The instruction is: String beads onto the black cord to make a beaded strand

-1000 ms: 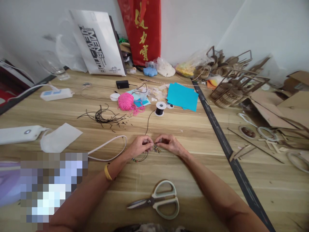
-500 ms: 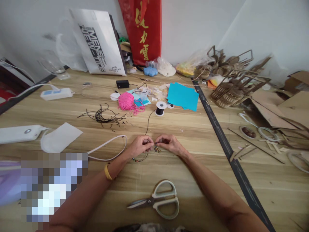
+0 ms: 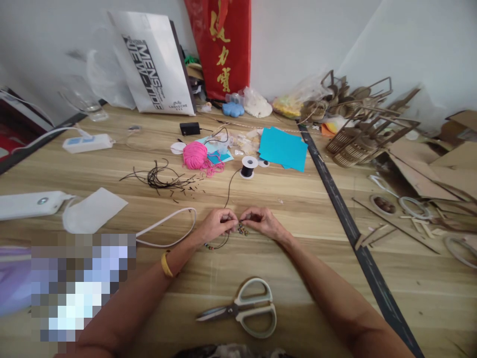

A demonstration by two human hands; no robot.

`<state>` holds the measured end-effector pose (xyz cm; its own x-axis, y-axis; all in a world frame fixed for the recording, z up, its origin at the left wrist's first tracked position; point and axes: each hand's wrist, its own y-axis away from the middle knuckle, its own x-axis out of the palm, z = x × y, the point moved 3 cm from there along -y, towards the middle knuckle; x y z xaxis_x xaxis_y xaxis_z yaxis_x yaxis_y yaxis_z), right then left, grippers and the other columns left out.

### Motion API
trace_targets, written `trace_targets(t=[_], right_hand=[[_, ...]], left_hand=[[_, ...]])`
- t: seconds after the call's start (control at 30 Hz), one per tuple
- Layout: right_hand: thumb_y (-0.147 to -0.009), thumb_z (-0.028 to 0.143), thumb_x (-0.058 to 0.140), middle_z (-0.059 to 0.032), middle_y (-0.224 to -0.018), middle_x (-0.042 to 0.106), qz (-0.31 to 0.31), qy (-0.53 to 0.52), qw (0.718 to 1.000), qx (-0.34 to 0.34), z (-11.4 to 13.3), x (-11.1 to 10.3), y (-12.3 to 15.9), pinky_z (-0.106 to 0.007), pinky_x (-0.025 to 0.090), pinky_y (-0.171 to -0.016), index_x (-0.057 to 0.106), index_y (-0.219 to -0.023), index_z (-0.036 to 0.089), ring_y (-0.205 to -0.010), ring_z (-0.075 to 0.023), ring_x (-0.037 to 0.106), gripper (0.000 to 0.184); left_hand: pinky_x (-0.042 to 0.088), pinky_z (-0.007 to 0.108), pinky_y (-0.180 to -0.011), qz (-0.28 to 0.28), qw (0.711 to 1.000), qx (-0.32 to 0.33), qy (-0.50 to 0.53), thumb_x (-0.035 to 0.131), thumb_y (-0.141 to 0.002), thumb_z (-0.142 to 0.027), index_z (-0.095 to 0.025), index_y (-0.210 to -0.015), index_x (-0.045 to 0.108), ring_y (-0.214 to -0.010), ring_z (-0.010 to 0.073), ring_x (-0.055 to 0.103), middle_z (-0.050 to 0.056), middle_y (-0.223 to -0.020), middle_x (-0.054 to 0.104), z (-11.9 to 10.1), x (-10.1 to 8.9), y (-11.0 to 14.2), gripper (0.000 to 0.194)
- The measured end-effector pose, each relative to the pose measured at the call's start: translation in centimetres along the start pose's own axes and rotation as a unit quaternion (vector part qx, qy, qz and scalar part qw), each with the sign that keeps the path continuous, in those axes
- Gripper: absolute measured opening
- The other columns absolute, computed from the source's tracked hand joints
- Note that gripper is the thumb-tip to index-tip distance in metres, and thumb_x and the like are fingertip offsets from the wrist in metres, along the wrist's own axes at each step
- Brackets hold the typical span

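Note:
My left hand (image 3: 219,222) pinches the thin black cord (image 3: 228,191), which runs back to a white spool (image 3: 247,167) wound with the same cord. Below that hand the cord loops round, carrying several small coloured beads (image 3: 208,246). Fingertips together, my right hand (image 3: 263,221) faces the left one across a narrow gap; it pinches a tiny dark piece, apparently a bead. Just under the fingertips a little heap of loose beads (image 3: 243,230) lies on the wooden table (image 3: 305,209). White-handled scissors (image 3: 253,308) rest nearer to me, blades pointing left.
Black cord offcuts (image 3: 160,179), pink yarn (image 3: 195,155) and blue sheets (image 3: 283,148) lie beyond my hands. On the left are a power strip (image 3: 87,143) and a white cable loop (image 3: 167,226). Brown baskets (image 3: 352,144) and cardboard (image 3: 421,169) occupy the right.
Both hands keep almost the same place and pinch. The whole view has shifted very slightly; nothing else visibly differs.

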<state>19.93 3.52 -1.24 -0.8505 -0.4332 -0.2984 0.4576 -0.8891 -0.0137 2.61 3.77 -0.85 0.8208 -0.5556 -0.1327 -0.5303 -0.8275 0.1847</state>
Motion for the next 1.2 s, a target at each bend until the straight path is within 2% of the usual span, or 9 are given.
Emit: trace_targets(t=[1.2], right_hand=[[-0.079,0.041,0.065,0.0009,-0.063,0.055,0.012,-0.012,1.0,0.003,0.3,-0.01,0.16,-0.018,0.03,-0.047,0.065,-0.085,0.012,-0.051,-0.0061,0.039,0.03]], left_hand=[[0.044,0.019,-0.053,0.008,1.0,0.007,-0.017,0.059,-0.079,-0.028,-0.011,-0.077,0.059,-0.056,0.0098,0.057,0.003,-0.064,0.064,-0.24,0.05,-0.01,0.017]])
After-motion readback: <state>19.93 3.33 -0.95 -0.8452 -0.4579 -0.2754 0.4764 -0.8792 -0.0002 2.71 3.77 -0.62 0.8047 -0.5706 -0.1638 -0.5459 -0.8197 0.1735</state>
